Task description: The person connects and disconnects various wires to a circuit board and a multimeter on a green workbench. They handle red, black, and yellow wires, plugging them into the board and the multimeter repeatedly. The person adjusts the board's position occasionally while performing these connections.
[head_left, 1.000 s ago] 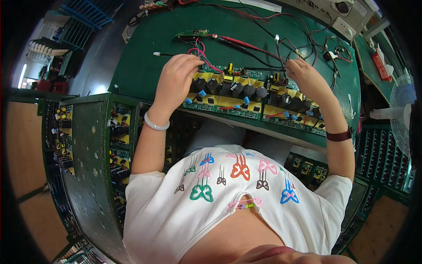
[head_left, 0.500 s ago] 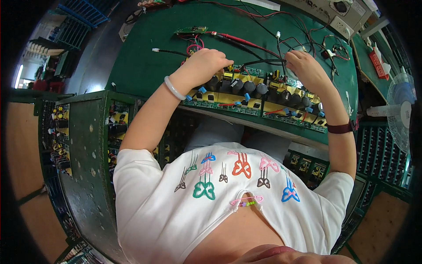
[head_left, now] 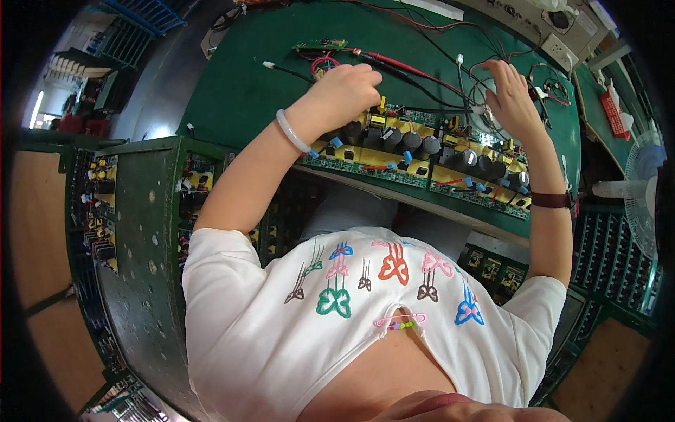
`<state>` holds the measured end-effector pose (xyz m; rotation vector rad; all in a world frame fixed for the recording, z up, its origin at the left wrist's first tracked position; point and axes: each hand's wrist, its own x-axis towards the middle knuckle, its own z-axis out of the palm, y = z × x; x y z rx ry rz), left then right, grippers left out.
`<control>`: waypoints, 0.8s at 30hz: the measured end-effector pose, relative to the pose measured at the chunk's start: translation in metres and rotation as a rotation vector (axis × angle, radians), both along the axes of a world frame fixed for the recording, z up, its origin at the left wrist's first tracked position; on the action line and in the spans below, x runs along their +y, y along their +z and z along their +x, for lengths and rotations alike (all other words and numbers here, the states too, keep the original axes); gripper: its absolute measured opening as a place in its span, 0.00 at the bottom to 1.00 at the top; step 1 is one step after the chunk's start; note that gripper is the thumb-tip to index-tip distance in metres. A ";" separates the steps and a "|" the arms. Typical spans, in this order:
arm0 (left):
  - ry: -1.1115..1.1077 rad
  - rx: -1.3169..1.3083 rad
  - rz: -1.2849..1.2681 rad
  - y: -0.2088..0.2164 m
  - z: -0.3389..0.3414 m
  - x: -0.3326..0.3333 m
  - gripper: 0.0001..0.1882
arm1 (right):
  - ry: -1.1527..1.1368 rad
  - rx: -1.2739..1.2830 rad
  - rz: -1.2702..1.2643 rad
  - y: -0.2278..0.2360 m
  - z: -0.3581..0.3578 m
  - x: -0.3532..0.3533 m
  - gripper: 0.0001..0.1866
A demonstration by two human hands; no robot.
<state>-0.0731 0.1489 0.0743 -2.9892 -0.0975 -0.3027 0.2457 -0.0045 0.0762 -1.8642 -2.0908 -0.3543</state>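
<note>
Two circuit boards lie side by side at the table's near edge: the left board (head_left: 365,165) and the right board (head_left: 481,197), both crowded with black capacitors, yellow parts and blue pieces. My left hand (head_left: 341,95) is over the left board's far left end, its fingers curled together; whatever they grip is hidden. Beyond the right board, my right hand (head_left: 512,98) is raised with its fingers stretched out and nothing visible in it. Close to its thumb side, a black cable (head_left: 436,109) meets a pale connector (head_left: 482,110).
Red and black test leads (head_left: 408,68) cross the green table (head_left: 239,91). A small green circuit board (head_left: 320,45) lies farther back. At the back right stands a grey instrument (head_left: 562,28), with a white fan (head_left: 636,190) at the right. A green cabinet (head_left: 140,211) stands at my left.
My right hand has moved up and away from the cable, and its curled fingers have straightened. My left hand stays at the left board. The whole view has shifted slightly.
</note>
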 end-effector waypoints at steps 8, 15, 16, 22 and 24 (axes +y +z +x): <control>0.163 -0.378 0.004 0.025 -0.074 0.046 0.05 | 0.116 0.371 0.053 0.021 -0.039 0.009 0.14; 0.274 -0.403 0.026 0.000 -0.114 0.059 0.04 | 0.210 0.407 -0.057 0.029 -0.077 0.018 0.16; 0.300 -0.401 -0.010 -0.004 -0.118 0.058 0.03 | 0.218 0.438 -0.080 0.031 -0.082 0.017 0.17; 0.453 -0.642 -0.287 -0.017 -0.121 0.054 0.05 | 0.276 0.292 -0.191 0.031 -0.112 0.030 0.12; 0.438 -0.743 -0.390 -0.019 -0.118 0.056 0.07 | 0.284 0.125 -0.229 0.031 -0.125 0.048 0.08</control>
